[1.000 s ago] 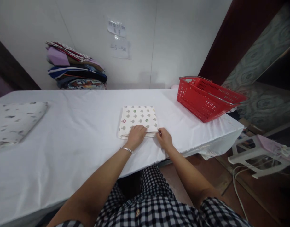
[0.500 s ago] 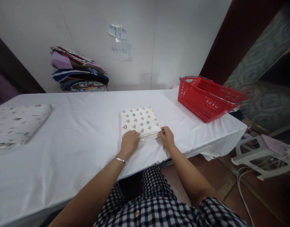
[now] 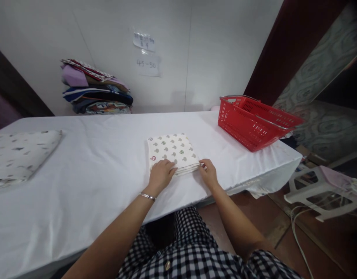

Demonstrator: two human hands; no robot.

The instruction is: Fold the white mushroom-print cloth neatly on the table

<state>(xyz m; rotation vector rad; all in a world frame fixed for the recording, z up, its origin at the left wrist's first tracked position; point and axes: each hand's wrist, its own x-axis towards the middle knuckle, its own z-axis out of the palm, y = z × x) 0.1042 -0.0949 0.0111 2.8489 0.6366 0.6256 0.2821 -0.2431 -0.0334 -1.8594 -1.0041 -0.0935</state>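
Item: folded cloth point(image 3: 171, 152), cream with small printed motifs, which we find lying flat on the white-covered table point(image 3: 94, 170), left of the red basket point(image 3: 254, 122) and well apart from it.

Left hand point(image 3: 160, 175): we see it palm down on the cloth's near edge, fingers curled over the fold and pressing on it, a bracelet point(image 3: 147, 196) at the wrist.

Right hand point(image 3: 208, 173): at the cloth's near right corner, fingertips pinching the layered edge.

Also recorded, relative to the cloth: a spotted folded fabric point(image 3: 19, 155) far to its left on the table; a stack of coloured textiles point(image 3: 95, 89) beyond it against the wall; paper notes point(image 3: 146, 54) on the wall above.
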